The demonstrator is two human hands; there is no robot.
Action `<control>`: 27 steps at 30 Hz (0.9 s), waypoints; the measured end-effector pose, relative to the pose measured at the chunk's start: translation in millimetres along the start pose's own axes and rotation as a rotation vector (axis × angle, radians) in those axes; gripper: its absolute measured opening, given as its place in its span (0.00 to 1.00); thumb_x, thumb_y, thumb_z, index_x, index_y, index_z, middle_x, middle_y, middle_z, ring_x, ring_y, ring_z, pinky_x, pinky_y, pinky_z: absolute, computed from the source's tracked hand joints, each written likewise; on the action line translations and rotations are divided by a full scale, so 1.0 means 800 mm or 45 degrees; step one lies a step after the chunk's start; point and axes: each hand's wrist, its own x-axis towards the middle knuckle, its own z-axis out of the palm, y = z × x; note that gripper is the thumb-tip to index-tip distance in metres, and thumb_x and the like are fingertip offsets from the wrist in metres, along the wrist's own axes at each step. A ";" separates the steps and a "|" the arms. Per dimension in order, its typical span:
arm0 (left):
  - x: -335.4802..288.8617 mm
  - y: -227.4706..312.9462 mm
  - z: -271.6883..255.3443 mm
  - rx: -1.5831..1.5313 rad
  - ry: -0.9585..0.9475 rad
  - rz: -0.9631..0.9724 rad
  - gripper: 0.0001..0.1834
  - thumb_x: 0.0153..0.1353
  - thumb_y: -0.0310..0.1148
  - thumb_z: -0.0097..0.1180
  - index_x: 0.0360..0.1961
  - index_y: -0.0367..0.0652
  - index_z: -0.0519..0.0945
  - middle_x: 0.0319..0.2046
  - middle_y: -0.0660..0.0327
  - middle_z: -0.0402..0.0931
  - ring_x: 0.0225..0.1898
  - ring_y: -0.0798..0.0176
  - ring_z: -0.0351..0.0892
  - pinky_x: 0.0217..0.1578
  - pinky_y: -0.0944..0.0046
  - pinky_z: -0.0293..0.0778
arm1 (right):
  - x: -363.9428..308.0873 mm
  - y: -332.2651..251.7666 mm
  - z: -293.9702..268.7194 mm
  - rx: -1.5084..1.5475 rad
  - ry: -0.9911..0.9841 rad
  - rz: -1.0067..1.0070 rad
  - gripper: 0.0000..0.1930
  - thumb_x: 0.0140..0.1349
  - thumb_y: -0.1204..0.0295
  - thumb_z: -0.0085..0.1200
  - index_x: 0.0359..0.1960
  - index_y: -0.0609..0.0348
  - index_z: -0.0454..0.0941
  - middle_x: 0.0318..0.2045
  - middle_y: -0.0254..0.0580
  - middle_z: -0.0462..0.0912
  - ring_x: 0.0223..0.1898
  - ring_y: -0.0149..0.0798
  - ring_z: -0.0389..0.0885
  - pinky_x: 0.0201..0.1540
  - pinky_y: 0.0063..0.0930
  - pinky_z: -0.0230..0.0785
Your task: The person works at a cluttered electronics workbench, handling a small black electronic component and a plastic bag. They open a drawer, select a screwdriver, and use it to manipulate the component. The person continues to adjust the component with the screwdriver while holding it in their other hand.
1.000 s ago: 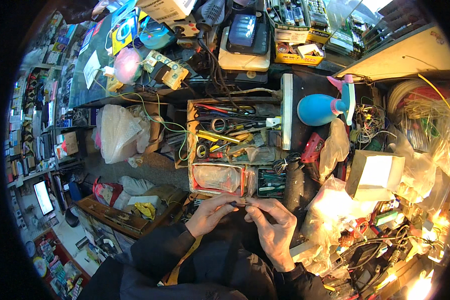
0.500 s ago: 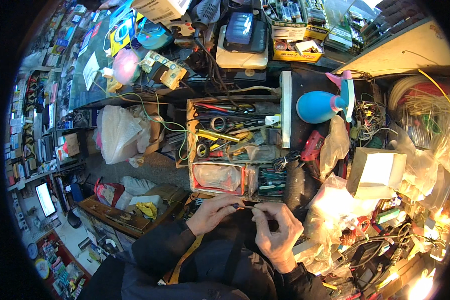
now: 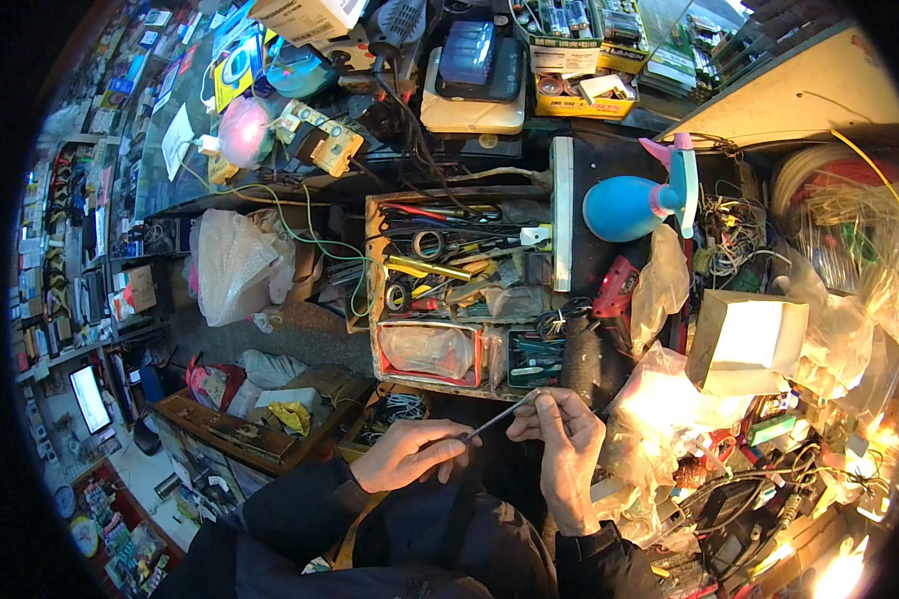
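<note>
In the head view, my left hand [image 3: 410,454] pinches the near end of a slim grey rod [image 3: 499,416] between thumb and fingers, with a dark part showing right at my grip. The rod slants up and away to my right hand [image 3: 567,439], whose thumb and forefinger close on its far end, the other fingers curled loosely. So the rod hangs in the air between my two hands, in front of my dark jacket. My fingers cover that far tip, so I can't fairly say what shape it has.

The step in hand, as I judge it, is fine handling of the rod, one end in each hand. The next move calls for a light, steady pinch and both ends kept in line, so that such a thin piece neither slips nor bends.

Just beyond my hands lies a wooden tool tray [image 3: 374,235], with a clear plastic packet [image 3: 428,349] in its near left part and some green-handled tools [image 3: 534,361] in the compartment ahead of my right hand. Beside that hand, to its right, is a crumpled clear bag [image 3: 659,399]; farther ahead stand a red power tool [image 3: 619,285] and a blue spray bottle [image 3: 619,210].
</note>
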 end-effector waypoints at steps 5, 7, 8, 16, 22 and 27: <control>0.007 -0.021 -0.003 -0.030 0.107 -0.066 0.19 0.85 0.39 0.61 0.65 0.37 0.88 0.43 0.58 0.92 0.34 0.68 0.91 0.35 0.64 0.83 | -0.005 0.028 -0.016 -0.047 0.027 0.094 0.11 0.84 0.71 0.61 0.50 0.71 0.88 0.39 0.47 0.94 0.34 0.34 0.92 0.41 0.29 0.87; 0.026 -0.037 -0.006 0.335 0.372 0.013 0.18 0.80 0.38 0.69 0.62 0.38 0.90 0.44 0.52 0.93 0.35 0.61 0.93 0.38 0.60 0.85 | -0.014 0.052 -0.021 -0.213 -0.027 0.194 0.09 0.79 0.72 0.67 0.49 0.69 0.90 0.39 0.44 0.95 0.34 0.30 0.91 0.41 0.28 0.85; 0.036 -0.046 -0.011 0.677 0.500 0.071 0.18 0.76 0.36 0.72 0.62 0.41 0.91 0.45 0.48 0.92 0.38 0.50 0.94 0.40 0.55 0.85 | -0.017 0.066 -0.023 -0.378 -0.080 0.241 0.10 0.73 0.73 0.72 0.50 0.67 0.90 0.42 0.44 0.96 0.37 0.32 0.94 0.43 0.30 0.86; 0.141 -0.117 0.006 0.977 0.653 0.553 0.20 0.73 0.25 0.70 0.65 0.45 0.88 0.54 0.52 0.84 0.50 0.43 0.88 0.49 0.46 0.85 | -0.059 0.133 -0.053 -0.626 -0.272 0.430 0.20 0.74 0.77 0.68 0.65 0.67 0.83 0.50 0.52 0.96 0.48 0.40 0.97 0.50 0.34 0.90; 0.228 -0.164 0.055 0.889 0.413 0.736 0.23 0.70 0.21 0.66 0.66 0.37 0.82 0.60 0.50 0.77 0.62 0.41 0.81 0.61 0.45 0.82 | -0.059 0.140 -0.066 -0.634 -0.199 0.422 0.14 0.77 0.75 0.66 0.60 0.66 0.88 0.48 0.52 0.97 0.46 0.39 0.98 0.50 0.33 0.88; 0.242 -0.180 0.086 0.973 0.283 0.752 0.31 0.63 0.17 0.62 0.70 0.36 0.79 0.69 0.48 0.73 0.75 0.40 0.70 0.75 0.43 0.73 | -0.061 0.146 -0.065 -0.697 -0.252 0.376 0.13 0.78 0.78 0.63 0.59 0.68 0.88 0.48 0.53 0.97 0.49 0.40 0.98 0.53 0.34 0.88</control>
